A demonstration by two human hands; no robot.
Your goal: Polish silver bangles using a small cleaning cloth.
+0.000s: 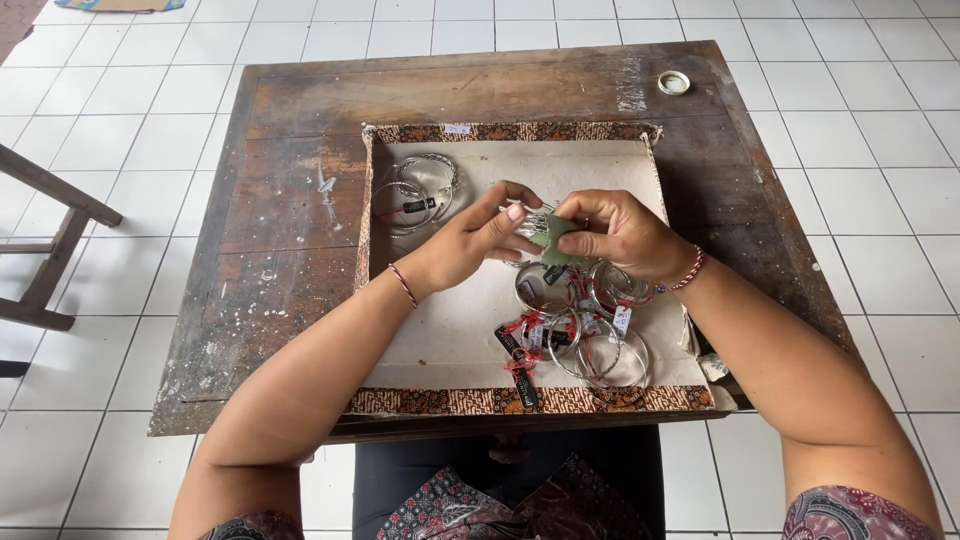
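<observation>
Both hands meet over the middle of a shallow cream-lined tray with a brown patterned fabric border (500, 401), which sits on a worn dark wooden counter (290, 200). The left hand (470, 240) has its grip pinched narrow on a thin silver wire bangle (530, 218), fingertips closed on it from the left. The right hand (620, 232) presses a small folded green cloth (556, 242) against that same bangle, thumb and fingers closed on the cloth, so the bangle is held up between the two hands, just above the tray lining.

Right below the hands there's a heap of silver bangles with red strings and small tags (575, 330), lying on the lining near the tray's front edge. A separate little pile of silver bangles with a black tag (418, 190) sits in the tray's far left corner, well apart from the heap.

Up at the far right corner of the counter there's a small round white lid (674, 82). White floor tiles (120, 120) all around.
</observation>
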